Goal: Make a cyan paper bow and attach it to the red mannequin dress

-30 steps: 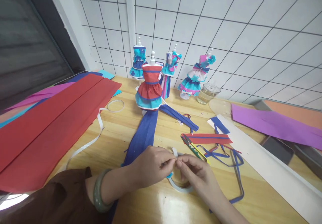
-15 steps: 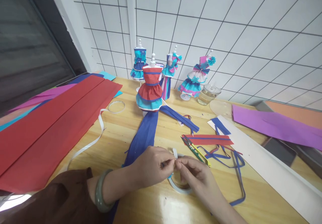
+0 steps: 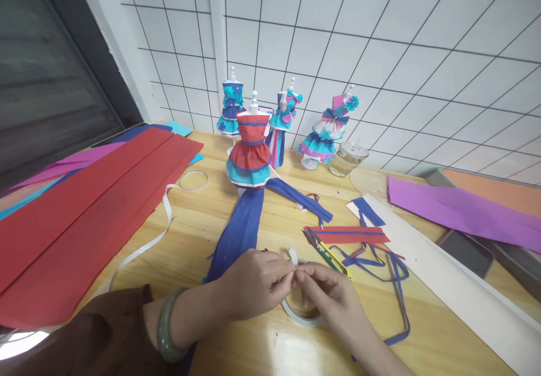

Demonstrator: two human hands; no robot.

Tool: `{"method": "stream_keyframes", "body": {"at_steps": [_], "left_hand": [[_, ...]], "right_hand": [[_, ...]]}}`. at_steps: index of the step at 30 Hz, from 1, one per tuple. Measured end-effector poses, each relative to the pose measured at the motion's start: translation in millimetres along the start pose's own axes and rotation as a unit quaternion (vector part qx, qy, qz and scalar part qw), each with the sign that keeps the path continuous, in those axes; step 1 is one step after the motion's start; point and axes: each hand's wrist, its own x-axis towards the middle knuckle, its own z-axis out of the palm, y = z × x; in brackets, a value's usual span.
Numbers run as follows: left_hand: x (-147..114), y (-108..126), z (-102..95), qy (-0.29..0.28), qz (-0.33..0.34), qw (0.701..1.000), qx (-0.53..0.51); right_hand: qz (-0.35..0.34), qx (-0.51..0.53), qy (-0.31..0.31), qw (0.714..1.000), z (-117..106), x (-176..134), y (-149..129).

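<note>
Both hands meet in a pinch near the front of the table. My left hand [image 3: 256,282] is closed, thumb against forefinger, its fingertips touching those of my right hand [image 3: 333,292]. The right thumb and forefinger are pressed together too. Whatever lies between the fingertips is too small to make out. Beneath them a roll of white tape [image 3: 299,318] lies flat, partly covered, with a short white end [image 3: 293,256] sticking up behind the fingers. A strip of blue crepe paper [image 3: 239,229] runs from under the left hand towards a small dress form in a red and turquoise dress [image 3: 252,149].
Yellow-handled snips [image 3: 327,253] lie on a red paper strip [image 3: 349,234], beside tangled blue strips [image 3: 397,274]. Red crepe paper [image 3: 93,212] covers the left side. At the back stand other dressed forms [image 3: 323,133] and a glass of liquid [image 3: 347,160]. Purple paper [image 3: 456,209] lies right.
The view has shifted slightly. Both hands keep their pinch over the tape roll; a small turquoise piece seen beneath the left fingers before is now out of sight.
</note>
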Motion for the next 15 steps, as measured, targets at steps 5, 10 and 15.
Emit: {"method": "stream_keyframes", "body": {"at_steps": [5, 10, 15], "left_hand": [[0.3, 0.2, -0.1, 0.009, 0.019, 1.000, 0.022], [-0.7, -0.5, -0.6, 0.002, 0.030, 0.998, 0.046], [-1.3, -0.7, 0.6, -0.007, 0.020, 0.999, 0.037]], "right_hand": [[-0.009, -0.006, 0.004, 1.000, -0.2, 0.5, -0.5], [-0.016, -0.020, 0.010, 1.000, -0.3, 0.7, -0.7], [-0.015, -0.024, 0.016, 0.999, -1.1, 0.2, -0.4]]}}
